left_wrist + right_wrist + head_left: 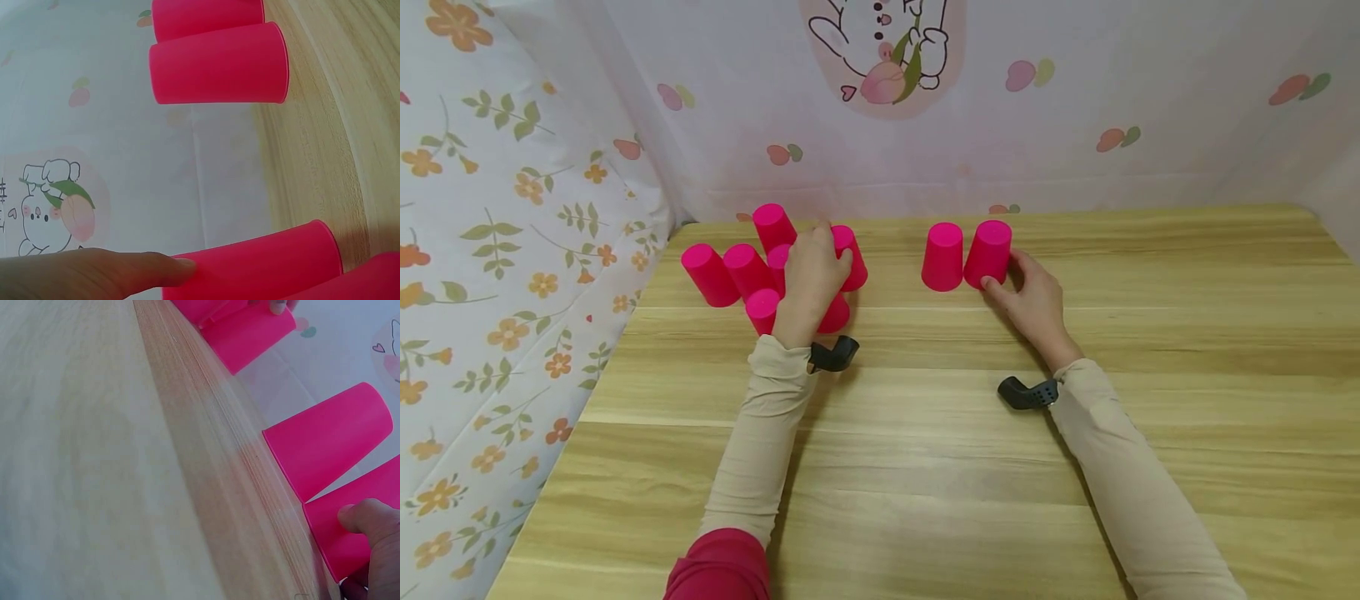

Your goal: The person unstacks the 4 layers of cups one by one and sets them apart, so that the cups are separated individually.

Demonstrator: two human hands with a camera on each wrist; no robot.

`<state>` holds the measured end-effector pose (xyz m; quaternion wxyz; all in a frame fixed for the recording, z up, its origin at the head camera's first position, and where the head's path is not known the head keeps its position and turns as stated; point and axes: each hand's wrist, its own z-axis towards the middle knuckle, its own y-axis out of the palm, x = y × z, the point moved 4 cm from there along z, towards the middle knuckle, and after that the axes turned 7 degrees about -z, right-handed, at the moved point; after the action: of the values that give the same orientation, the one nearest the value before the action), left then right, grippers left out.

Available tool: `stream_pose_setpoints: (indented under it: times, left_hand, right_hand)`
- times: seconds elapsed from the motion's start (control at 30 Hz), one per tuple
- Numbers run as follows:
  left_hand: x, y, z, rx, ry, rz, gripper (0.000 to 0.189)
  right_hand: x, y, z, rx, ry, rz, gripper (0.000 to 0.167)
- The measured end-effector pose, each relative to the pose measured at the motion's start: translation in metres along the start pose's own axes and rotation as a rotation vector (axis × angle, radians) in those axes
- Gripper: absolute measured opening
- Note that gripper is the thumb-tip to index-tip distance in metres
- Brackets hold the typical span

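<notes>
Pink cups stand upside down on the table. At the right, my right hand [1033,304] grips one pink cup [990,248] by its side, thumb toward me. Just left of it stands a second pink cup [942,258]; in the right wrist view the rims of this cup [331,440] and the held cup [340,540] meet. My left hand [808,283] reaches over a group of several cups and holds the rightmost cup [852,260], its thumb on the wall in the left wrist view. Part of the group, including a cup [835,315], is hidden behind the left hand.
The group's other cups, such as the leftmost cup [711,275] and the back cup [772,227], stand close together. A printed cloth [715,100] hangs behind the wooden table [910,458], and a flowered cloth [535,275] borders it at the left.
</notes>
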<state>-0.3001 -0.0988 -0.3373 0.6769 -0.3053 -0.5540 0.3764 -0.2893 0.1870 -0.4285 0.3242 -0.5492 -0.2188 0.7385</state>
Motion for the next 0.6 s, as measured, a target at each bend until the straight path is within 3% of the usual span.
stream_pose_setpoints:
  times: [0.33, 0.6]
  left_hand:
    - [0.001, 0.001, 0.000, 0.006, 0.017, -0.007, 0.036]
    - [0.012, -0.005, -0.003, 0.064, 0.071, 0.022, 0.040]
  right_hand:
    - [0.001, 0.001, 0.000, 0.004, 0.001, -0.003, 0.056]
    - [0.001, 0.001, 0.000, -0.004, 0.007, 0.001, 0.057]
